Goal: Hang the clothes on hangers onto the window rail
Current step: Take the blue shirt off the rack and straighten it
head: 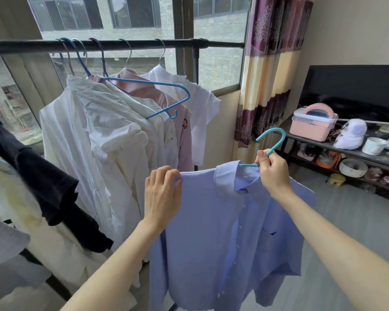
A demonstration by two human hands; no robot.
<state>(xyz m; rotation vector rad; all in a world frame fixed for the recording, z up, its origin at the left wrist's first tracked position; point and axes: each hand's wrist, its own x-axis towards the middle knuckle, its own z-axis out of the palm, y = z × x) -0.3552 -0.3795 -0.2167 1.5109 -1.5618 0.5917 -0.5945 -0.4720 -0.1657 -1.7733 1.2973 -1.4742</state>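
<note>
Head view, items in order:

1. Light blue button-front shirt (222, 232), on a turquoise plastic hanger (272, 144), held up in front of you, below the rail and to the right of the garments already hung.
2. Your right hand (272, 171): fingers curled tight round the neck of the turquoise hanger, just under its hook, which points up and free of the rail.
3. Your left hand (164, 194): fingertips pinching the shirt's left shoulder edge, palm laid against the cloth.
4. Black metal window rail (144, 44), running across the window; several hanger hooks sit over it.
5. On the rail: a crumpled white shirt (94, 135), a pink garment (144, 88) and a white short-sleeved top (200, 108) behind it. An empty blue wire hanger (157, 90) lies tilted across them.
6. Black garment (43, 187), draped on a lower bar at left.
7. Purple and cream curtain (272, 63) at right; beyond it, a dark shelf (368, 153) carrying a pink storage box (312, 123).
</note>
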